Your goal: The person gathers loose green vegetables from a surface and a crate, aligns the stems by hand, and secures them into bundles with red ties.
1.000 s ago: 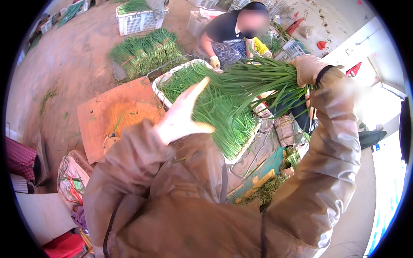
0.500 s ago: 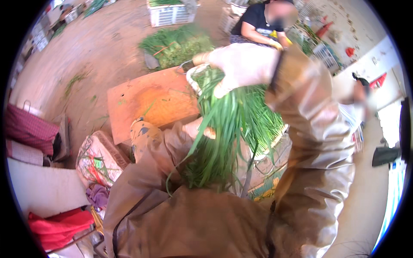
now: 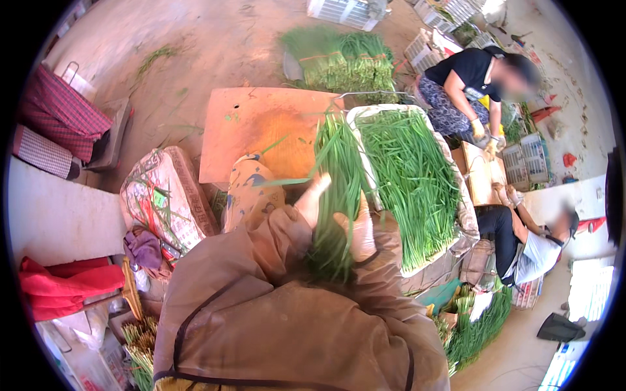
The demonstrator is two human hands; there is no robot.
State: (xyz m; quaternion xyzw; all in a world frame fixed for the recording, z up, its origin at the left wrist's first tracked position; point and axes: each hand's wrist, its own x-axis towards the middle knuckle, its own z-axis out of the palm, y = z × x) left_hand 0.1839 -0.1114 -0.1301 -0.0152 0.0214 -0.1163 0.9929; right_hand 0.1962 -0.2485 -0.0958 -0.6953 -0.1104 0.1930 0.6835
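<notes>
Head view: long-leaf green bunch (image 3: 342,153) was upright in front of the wearer's brown smock (image 3: 293,332), between the orange board and the tub. Left hand (image 3: 313,201) was against the bunch's left side; whether it gripped or only pressed, can't tell. Right hand (image 3: 357,229) was clamped on the right side, thumb toward the front, leaves between thumb and fingers. Hands near each other, leaves between them. Lower end of bunch blurred, close to the smock. A few loose blades stuck out left, over beige patterned cloth (image 3: 246,182).

White-rimmed tub (image 3: 465,212) stood just right of the bunch, full of loose greens (image 3: 417,186) lying mostly lengthwise. Orange board (image 3: 264,127) lay left of the bunch. Beyond it, banded green bundles (image 3: 355,68) stood on the floor (image 3: 215,45), with a white crate (image 3: 345,12) further back.

Left side: pale sack (image 3: 166,189) with leaf scraps on it, purple cloth (image 3: 145,249) near it, red cloth (image 3: 72,285) lower down, plaid cloth (image 3: 65,117) above.

Right side: co-worker in black top (image 3: 464,77) bent forward, hands near a wooden board (image 3: 481,173); second co-worker in light top (image 3: 538,257) sat nearer, hands at the same board. More greens (image 3: 481,332) lay at lower right.
</notes>
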